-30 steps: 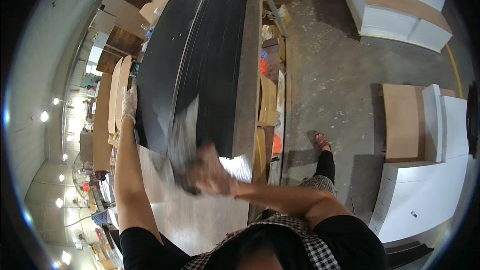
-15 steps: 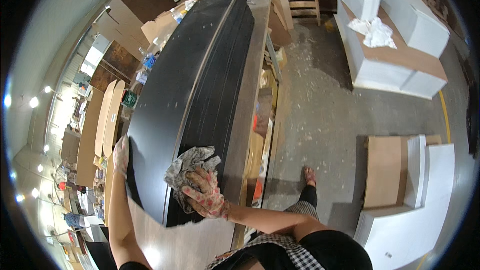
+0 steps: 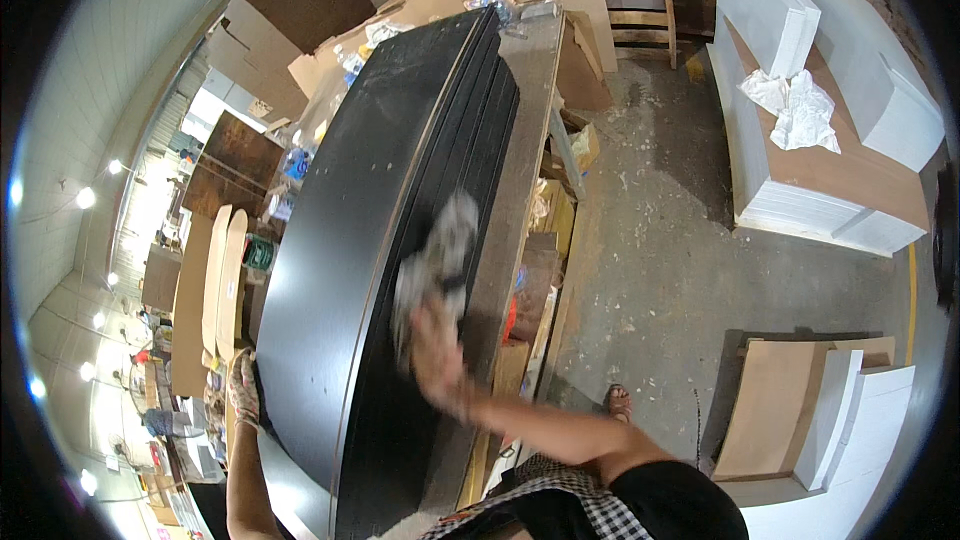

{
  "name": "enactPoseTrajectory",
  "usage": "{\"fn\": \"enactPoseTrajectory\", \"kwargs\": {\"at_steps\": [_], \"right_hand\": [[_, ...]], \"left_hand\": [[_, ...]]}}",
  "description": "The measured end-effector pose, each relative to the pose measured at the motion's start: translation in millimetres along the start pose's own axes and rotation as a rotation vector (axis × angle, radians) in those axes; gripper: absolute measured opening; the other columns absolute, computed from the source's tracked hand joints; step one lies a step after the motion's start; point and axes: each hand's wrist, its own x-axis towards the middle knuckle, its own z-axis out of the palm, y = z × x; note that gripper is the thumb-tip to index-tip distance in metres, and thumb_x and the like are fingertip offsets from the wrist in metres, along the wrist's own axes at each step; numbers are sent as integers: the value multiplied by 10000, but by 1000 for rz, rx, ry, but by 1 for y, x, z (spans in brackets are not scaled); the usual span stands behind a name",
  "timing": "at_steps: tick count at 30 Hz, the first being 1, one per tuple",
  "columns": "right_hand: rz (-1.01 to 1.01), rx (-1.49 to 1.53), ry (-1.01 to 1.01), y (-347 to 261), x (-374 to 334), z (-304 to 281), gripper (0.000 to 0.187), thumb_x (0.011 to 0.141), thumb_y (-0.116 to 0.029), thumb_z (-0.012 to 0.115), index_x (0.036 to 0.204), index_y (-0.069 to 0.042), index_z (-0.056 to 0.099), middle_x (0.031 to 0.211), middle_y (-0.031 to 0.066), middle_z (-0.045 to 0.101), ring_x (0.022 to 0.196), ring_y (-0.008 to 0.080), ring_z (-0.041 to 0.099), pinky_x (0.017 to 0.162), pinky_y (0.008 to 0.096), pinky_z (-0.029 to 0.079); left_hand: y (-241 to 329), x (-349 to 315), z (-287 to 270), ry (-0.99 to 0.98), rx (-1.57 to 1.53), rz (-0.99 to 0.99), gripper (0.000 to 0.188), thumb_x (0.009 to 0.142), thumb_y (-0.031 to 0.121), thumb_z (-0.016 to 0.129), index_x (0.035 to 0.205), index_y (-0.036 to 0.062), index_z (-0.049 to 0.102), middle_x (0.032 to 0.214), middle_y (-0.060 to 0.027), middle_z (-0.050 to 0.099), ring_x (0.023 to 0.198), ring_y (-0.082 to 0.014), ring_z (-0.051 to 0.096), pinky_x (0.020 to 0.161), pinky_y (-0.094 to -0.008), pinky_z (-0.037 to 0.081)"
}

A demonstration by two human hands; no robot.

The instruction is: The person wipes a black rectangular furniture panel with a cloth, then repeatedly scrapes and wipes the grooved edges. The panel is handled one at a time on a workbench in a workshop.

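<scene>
A stack of long black panels [image 3: 345,190] with curved ends lies along a workbench in front of me. My left hand [image 3: 243,390], in a patterned glove, rests at the left edge of the top panel near its close end, fingers stretched out and holding nothing. Against the stack's right side, my right hand [image 3: 437,352] presses a crumpled grey rag [image 3: 437,255] to the layered panel edges. That hand and the rag are smeared by motion. Its fingers are closed on the rag's near end.
The wooden workbench [image 3: 500,300] shows along the stack's right side. White boxy pieces with a white cloth [image 3: 800,112] on top stand at far right. Nearer are a cardboard sheet [image 3: 770,405] and more white panels. A wooden ladder-like frame [image 3: 637,15] stands at the back.
My right hand has swept the rag forward and right along the stack's side, off the near corner. My left hand stays at the panel's left edge. The view has shifted slightly.
</scene>
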Motion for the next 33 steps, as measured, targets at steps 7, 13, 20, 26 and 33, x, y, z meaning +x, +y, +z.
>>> {"fn": "enactPoseTrajectory", "kwargs": {"at_steps": [7,13,20,26,33], "right_hand": [[-292,-941,417,-127,28,-66,570,975,-310,462,1484,-152,259,1429,73,430,887,102,551,730,236,501],[4,-1769,1085,-308,194,-36,448,940,-135,462,1379,-42,449,1271,101,542,1173,208,497,995,307,378],[-41,-2476,109,-163,107,18,532,947,-202,463,1465,-151,354,1511,158,268,1387,335,270,1128,471,250],[-121,-2606,219,-205,131,-29,529,906,-142,451,1432,-108,402,1438,269,301,1314,454,314,1080,545,268],[-83,-2853,187,-328,247,-54,484,923,6,392,1396,-76,457,1434,180,387,1349,328,347,1104,414,311]], "left_hand": [[84,99,85,-148,191,380,421,968,284,496,1245,-27,555,1240,-192,591,1176,-273,544,1016,-339,391],[96,142,114,-217,142,296,394,967,288,506,1178,-29,608,1162,-203,628,1105,-313,579,977,-347,417],[100,211,163,-532,-439,-26,333,990,124,464,1290,-9,522,1194,-72,600,1129,-189,544,941,-261,422],[114,206,158,-525,-286,85,303,979,282,522,1018,4,636,869,59,553,751,-65,484,676,-196,387],[147,172,163,-210,-176,-130,399,968,368,508,804,28,634,686,96,422,653,-44,346,549,-253,289]]}}
